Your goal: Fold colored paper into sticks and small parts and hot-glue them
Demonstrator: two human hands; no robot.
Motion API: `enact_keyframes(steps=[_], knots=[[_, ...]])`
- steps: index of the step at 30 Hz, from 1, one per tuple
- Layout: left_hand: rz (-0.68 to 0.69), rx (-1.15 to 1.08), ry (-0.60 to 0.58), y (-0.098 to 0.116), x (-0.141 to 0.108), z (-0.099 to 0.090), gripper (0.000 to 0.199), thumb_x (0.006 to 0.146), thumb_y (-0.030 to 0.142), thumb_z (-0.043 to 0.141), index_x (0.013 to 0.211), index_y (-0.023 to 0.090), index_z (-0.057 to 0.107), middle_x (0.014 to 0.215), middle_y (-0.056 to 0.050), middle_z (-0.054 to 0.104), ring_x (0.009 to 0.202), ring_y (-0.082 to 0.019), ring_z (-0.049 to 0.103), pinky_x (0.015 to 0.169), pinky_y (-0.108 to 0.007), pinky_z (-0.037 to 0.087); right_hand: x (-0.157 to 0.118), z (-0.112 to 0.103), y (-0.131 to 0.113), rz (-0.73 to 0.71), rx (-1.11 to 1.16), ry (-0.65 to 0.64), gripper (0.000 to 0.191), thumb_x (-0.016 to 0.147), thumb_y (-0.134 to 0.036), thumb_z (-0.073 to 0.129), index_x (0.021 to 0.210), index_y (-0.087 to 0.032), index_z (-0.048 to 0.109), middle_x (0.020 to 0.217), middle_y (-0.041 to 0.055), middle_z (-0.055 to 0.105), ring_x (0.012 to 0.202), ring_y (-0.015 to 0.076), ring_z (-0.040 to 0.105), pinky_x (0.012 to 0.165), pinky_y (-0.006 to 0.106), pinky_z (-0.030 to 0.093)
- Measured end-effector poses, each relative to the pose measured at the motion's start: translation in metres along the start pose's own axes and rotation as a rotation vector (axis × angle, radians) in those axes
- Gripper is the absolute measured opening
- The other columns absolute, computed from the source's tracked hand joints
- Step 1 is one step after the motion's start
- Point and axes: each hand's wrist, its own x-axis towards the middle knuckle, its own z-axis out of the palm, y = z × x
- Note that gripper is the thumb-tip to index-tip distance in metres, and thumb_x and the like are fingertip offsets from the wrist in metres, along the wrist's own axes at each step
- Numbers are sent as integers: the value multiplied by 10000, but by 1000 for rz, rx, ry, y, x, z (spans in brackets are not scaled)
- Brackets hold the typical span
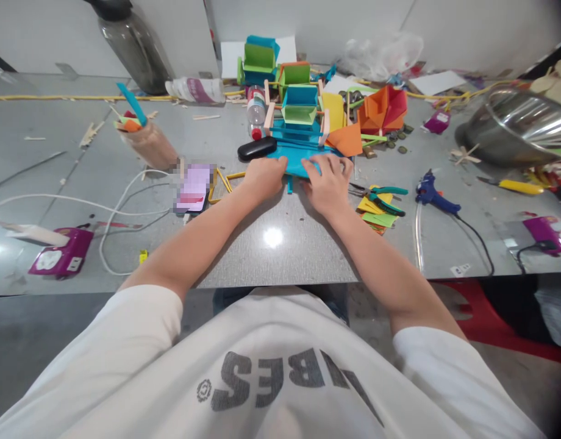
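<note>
A flat blue sheet (pixel 287 160), which looks like card or paper, lies at the table's middle beneath both hands. My left hand (pixel 263 177) is closed at its left edge, with the thumb against the sheet. My right hand (pixel 328 178) rests on its right side, fingers spread and slightly bent. A narrow blue strip (pixel 289 185) pokes out toward me between the hands. Just behind stands a small wheel of blue and green folded pieces (pixel 300 105) between wooden posts. A black oval case (pixel 257 149) lies beside my left hand, and an orange piece (pixel 347 140) beyond my right.
Teal-handled pliers (pixel 385 198), a blue glue gun (pixel 436 194) and a yellow cutter (pixel 521 186) lie to the right, before a metal bowl (pixel 527 131). A phone (pixel 193 188), white cable (pixel 120 195) and stick-filled cup (pixel 147 143) are left. A small bottle (pixel 256 113) lies behind.
</note>
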Motion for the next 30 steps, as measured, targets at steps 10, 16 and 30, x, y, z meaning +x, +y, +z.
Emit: enact_keyframes(steps=[10, 16, 30], knots=[[219, 52, -59, -9, 0, 11, 336, 1051, 194, 531, 1192, 181, 836, 1172, -194, 819, 1084, -336, 761, 863, -421, 539, -27, -58, -16, -537, -37, -173, 285, 1035, -79, 552, 885, -186, 770, 843, 97, 730, 840, 242, 529, 815, 425, 291], [228, -3, 54, -7, -8, -4, 467, 1005, 99, 536, 1398, 180, 777, 1545, -211, 708, 1418, -405, 644, 1215, -609, 419, -110, -116, -45, -714, 54, -27, 310, 1099, -115, 585, 863, -236, 747, 835, 38, 753, 804, 200, 568, 788, 392, 387], [647, -161, -241, 16, -164, -26, 477, 1043, 362, 681, 1494, 217, 731, 1659, -187, 658, 1493, -395, 638, 1252, -592, 435, -235, -119, 5, -536, 343, 7, 199, 983, -246, 738, 1135, -320, 844, 1217, 110, 885, 1157, 300, 855, 867, 448, 710]])
